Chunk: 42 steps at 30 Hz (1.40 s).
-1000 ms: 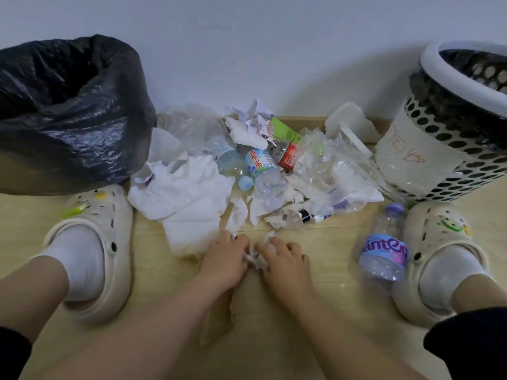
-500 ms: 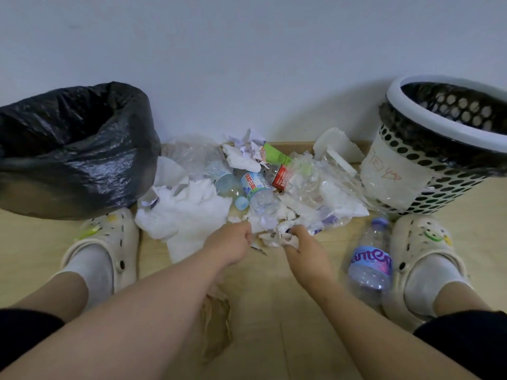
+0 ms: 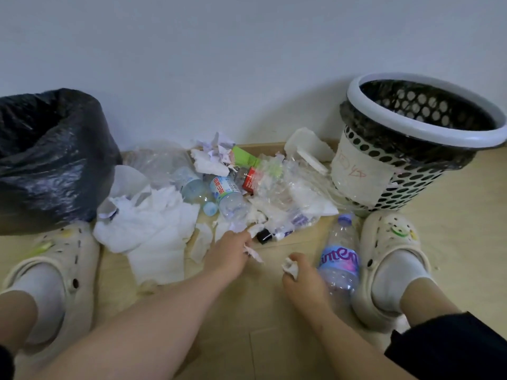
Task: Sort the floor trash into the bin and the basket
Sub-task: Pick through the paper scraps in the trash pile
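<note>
A heap of floor trash lies against the wall: white tissues [image 3: 153, 229], clear plastic bags [image 3: 285, 187], two small water bottles [image 3: 229, 194] and paper scraps [image 3: 216, 149]. My left hand [image 3: 227, 255] is closed on small paper scraps at the heap's near edge. My right hand [image 3: 301, 272] is closed on a crumpled white paper wad [image 3: 290, 267], a little back from the heap. A bin lined with a black bag [image 3: 49, 160] stands at the left. A white perforated basket [image 3: 406, 149] stands at the right.
A plastic bottle with a purple label [image 3: 340, 259] lies beside my right shoe [image 3: 389, 259]. My left shoe [image 3: 55, 270] is under the bin. A small black-capped item [image 3: 264, 237] lies at the heap's front. White foam pieces [image 3: 307, 149] lean by the basket.
The view tilted up. Both hands moved from the floor in front of the heap to its edge, closed on paper bits; the right hand then drew back toward me with its wad.
</note>
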{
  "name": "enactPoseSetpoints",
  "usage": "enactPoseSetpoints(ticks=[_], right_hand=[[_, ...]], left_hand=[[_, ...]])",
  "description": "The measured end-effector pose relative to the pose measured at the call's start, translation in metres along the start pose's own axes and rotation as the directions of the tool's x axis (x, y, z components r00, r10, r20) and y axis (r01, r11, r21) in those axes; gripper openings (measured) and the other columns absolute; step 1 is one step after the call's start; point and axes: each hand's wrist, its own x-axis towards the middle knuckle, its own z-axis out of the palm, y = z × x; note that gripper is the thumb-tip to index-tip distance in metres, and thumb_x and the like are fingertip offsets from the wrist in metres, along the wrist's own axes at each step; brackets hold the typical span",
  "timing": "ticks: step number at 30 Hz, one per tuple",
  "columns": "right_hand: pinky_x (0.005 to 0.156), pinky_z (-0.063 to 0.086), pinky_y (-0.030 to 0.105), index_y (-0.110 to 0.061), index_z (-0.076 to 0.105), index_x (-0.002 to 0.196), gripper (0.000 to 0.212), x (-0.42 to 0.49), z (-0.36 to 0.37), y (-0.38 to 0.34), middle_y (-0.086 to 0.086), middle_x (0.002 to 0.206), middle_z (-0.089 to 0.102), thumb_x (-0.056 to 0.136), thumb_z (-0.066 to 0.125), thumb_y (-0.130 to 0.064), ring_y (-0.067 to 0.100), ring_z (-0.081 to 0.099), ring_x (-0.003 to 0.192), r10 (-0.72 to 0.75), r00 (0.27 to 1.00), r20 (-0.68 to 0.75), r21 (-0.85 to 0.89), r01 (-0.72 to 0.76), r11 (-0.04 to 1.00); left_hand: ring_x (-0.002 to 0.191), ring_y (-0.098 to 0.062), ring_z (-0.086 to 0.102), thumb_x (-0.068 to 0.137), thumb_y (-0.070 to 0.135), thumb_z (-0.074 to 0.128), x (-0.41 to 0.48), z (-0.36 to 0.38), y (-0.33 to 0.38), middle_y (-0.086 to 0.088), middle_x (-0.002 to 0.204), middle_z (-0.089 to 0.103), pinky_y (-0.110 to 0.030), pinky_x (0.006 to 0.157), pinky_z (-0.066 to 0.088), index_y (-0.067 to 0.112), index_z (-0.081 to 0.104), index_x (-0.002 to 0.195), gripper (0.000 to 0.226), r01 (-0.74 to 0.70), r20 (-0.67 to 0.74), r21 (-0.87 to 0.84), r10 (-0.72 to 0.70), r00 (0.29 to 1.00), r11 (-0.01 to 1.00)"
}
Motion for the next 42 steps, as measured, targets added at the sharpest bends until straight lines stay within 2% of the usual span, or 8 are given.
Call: enactPoseSetpoints(ticks=[4, 7, 11, 18, 25, 30, 36, 42], right_hand=[[0.073, 0.041, 0.028, -0.009, 0.054, 0.112, 0.023, 0.012, 0.002, -0.009, 0.009, 0.094, 0.059, 0.092, 0.049, -0.018, 0.029, 0.058, 0.09, 0.1, 0.995, 0.008, 0.223, -0.1, 0.97], [0.059, 0.043, 0.032, -0.005, 0.054, 0.102, 0.013, 0.012, -0.001, -0.03, 0.009, 0.076, 0.053, 0.091, 0.051, -0.011, 0.023, 0.053, 0.066, 0.342, 0.925, 0.167, 0.762, -0.341, 0.551], [0.081, 0.045, 0.042, -0.004, 0.053, 0.116, 0.029, 0.006, -0.017, -0.061, 0.01, 0.093, 0.055, 0.091, 0.051, -0.019, 0.028, 0.057, 0.085, 0.392, 0.86, 0.328, 0.877, -0.431, 0.212], [0.072, 0.052, 0.034, -0.007, 0.058, 0.084, 0.019, -0.013, -0.047, -0.154, 0.01, 0.079, 0.058, 0.077, 0.057, -0.025, 0.024, 0.057, 0.07, 0.147, 0.973, 0.18, 0.855, -0.229, 0.466], [0.041, 0.039, 0.02, -0.013, 0.049, 0.082, 0.012, -0.056, -0.021, -0.257, 0.005, 0.061, 0.051, 0.093, 0.046, -0.015, 0.015, 0.05, 0.039, -0.152, 0.942, 0.3, 0.829, -0.179, 0.529], [0.034, 0.031, 0.012, -0.01, 0.05, 0.079, 0.009, -0.048, 0.016, -0.267, -0.001, 0.05, 0.046, 0.087, 0.049, -0.007, 0.008, 0.04, 0.033, -0.197, 0.958, 0.208, 0.679, 0.003, 0.734], [0.1, 0.035, 0.04, -0.014, 0.03, 0.144, 0.063, -0.039, 0.044, -0.331, 0.008, 0.142, 0.039, 0.094, 0.032, -0.053, 0.03, 0.042, 0.127, -0.19, 0.966, 0.177, 0.555, 0.061, 0.83], [0.079, 0.033, 0.032, -0.028, 0.046, 0.084, 0.026, -0.026, 0.089, -0.412, 0.005, 0.099, 0.046, 0.083, 0.022, -0.039, 0.022, 0.044, 0.077, -0.332, 0.94, 0.08, 0.496, 0.251, 0.831]], left_hand=[[0.095, -0.03, 0.055, 0.092, 0.024, 0.057, 0.003, -0.014, 0.007, -0.012, 0.101, 0.047, -0.024, 0.068, 0.034, 0.01, 0.059, 0.105, 0.02, 0.023, -0.049, -0.184, -0.033, 0.998, 0.983], [0.061, -0.016, 0.048, 0.092, 0.026, 0.057, -0.005, -0.036, 0.014, -0.011, 0.11, 0.046, -0.024, 0.053, 0.036, 0.013, 0.052, 0.11, 0.022, 0.102, 0.055, -0.476, -0.087, 0.995, 0.874], [0.055, -0.012, 0.038, 0.09, 0.034, 0.06, -0.019, -0.076, 0.023, -0.005, 0.106, 0.048, -0.019, 0.041, 0.034, 0.016, 0.036, 0.142, 0.06, 0.187, 0.117, -0.705, -0.148, 0.982, 0.684], [0.049, -0.012, 0.036, 0.095, 0.027, 0.052, -0.057, -0.208, 0.036, -0.001, 0.067, 0.043, -0.015, 0.041, 0.036, 0.018, 0.053, 0.082, 0.016, 0.021, -0.088, -0.718, -0.121, 0.989, 0.696], [0.023, -0.008, 0.026, 0.095, 0.018, 0.04, -0.08, -0.263, -0.03, -0.002, 0.048, 0.038, -0.012, 0.039, 0.022, 0.014, 0.041, 0.067, 0.029, -0.041, -0.164, -0.959, -0.431, 0.887, 0.281], [0.029, -0.011, 0.036, 0.096, 0.014, 0.037, -0.082, -0.278, -0.074, -0.007, 0.056, 0.051, -0.019, 0.045, 0.028, 0.008, 0.054, 0.088, 0.02, -0.009, -0.228, -0.919, -0.512, 0.828, 0.395], [0.057, -0.015, 0.05, 0.094, 0.017, 0.044, -0.077, -0.312, -0.132, -0.006, 0.092, 0.055, -0.025, 0.053, 0.05, 0.017, 0.054, 0.105, 0.015, 0.01, -0.363, -0.836, -0.568, 0.739, 0.548], [0.06, -0.015, 0.049, 0.096, 0.008, 0.036, -0.049, -0.341, -0.182, -0.006, 0.11, 0.046, -0.028, 0.061, 0.052, 0.016, 0.046, 0.126, 0.033, -0.149, -0.431, -0.888, -0.671, 0.604, 0.435]])
